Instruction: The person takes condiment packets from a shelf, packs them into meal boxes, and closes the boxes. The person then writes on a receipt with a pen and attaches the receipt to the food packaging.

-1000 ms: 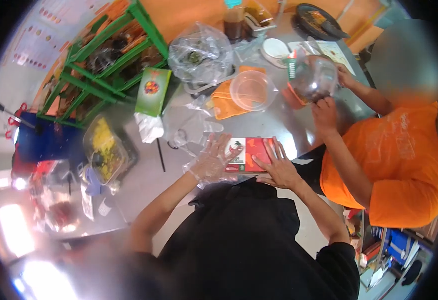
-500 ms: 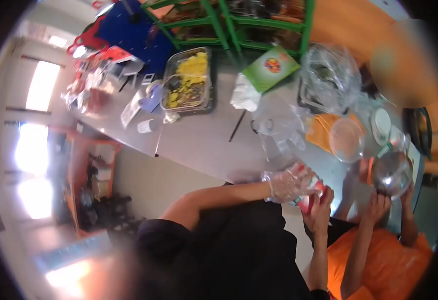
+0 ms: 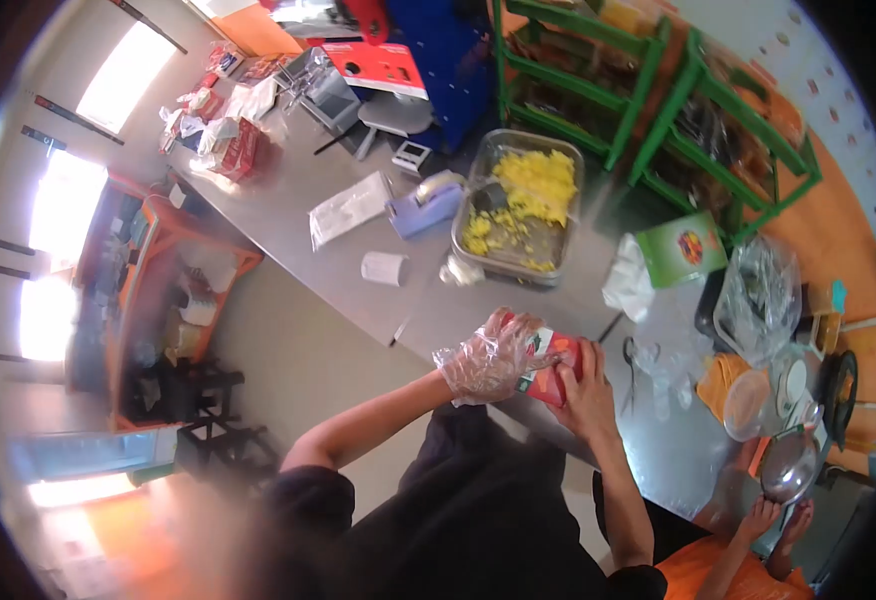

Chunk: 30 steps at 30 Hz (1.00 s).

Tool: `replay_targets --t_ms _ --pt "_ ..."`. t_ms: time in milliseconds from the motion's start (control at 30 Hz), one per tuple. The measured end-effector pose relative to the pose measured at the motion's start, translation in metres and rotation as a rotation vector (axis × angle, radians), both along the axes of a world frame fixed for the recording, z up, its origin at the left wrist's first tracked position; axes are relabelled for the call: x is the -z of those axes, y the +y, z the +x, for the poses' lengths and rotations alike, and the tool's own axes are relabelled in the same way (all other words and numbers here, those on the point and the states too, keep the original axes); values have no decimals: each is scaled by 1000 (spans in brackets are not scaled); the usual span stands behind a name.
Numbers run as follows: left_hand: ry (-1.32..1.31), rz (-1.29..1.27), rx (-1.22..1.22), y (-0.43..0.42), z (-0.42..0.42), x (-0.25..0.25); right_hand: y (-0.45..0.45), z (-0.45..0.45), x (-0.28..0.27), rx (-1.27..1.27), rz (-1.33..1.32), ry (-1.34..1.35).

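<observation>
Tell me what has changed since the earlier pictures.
The red-and-white box has moved left along the table's near edge, past the scissors. The left hand and right hand, first spread flat over it, now grip it. The view swung left. The yellow-food tray and green box stayed put.

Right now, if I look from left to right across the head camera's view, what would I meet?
Orange shelf → white paper → tray of yellow food → green box → metal bowl.

gap: food tray (image 3: 506, 270) to white tissue (image 3: 628, 284) | obstacle: scissors (image 3: 629, 366)
</observation>
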<state>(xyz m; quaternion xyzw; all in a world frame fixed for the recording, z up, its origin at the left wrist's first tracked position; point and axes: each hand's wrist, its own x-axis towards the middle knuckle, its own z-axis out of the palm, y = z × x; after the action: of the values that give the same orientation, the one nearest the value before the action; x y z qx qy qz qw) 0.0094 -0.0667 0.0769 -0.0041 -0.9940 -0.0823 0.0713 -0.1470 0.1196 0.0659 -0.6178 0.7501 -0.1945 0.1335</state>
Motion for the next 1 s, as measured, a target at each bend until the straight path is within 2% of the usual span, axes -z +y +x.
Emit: replay_targets --t_ms 67,100,133,167,200,233,300,367,467,600,700,800,900,1000 --pt "-27 30 12 -40 18 14 -44 20 -4 36 4 34" --pt "-142 160 41 -59 20 6 -64 31 -26 60 -22 66" --pt "-73 245 49 -70 22 20 -84 46 -46 83 -44 93" --pt "-16 336 61 -72 26 39 -120 62 -63 133 -203 -41" --pt "41 425 79 -75 30 56 -158 81 -58 227 -349 -476" --pt "80 478 99 -75 35 75 -199 99 -42 306 -420 -790" --pt "110 520 121 -73 42 96 -292 136 -19 506 -368 -1128" --pt "108 536 141 -70 54 103 -370 163 44 800 -431 -1318" --pt "109 532 168 -70 69 102 -415 171 65 959 -357 -1323" --pt "115 530 189 -71 77 100 -427 184 61 1130 -339 -1272" --pt "126 521 196 -71 77 97 -430 191 40 1169 -452 -1388" --pt "131 511 196 -73 78 93 -437 217 44 1109 -610 -1318" --pt "131 497 189 -78 77 90 -454 238 65 1304 -616 -1362" --pt "145 466 177 -81 72 86 -461 225 101 1491 -152 -1347"
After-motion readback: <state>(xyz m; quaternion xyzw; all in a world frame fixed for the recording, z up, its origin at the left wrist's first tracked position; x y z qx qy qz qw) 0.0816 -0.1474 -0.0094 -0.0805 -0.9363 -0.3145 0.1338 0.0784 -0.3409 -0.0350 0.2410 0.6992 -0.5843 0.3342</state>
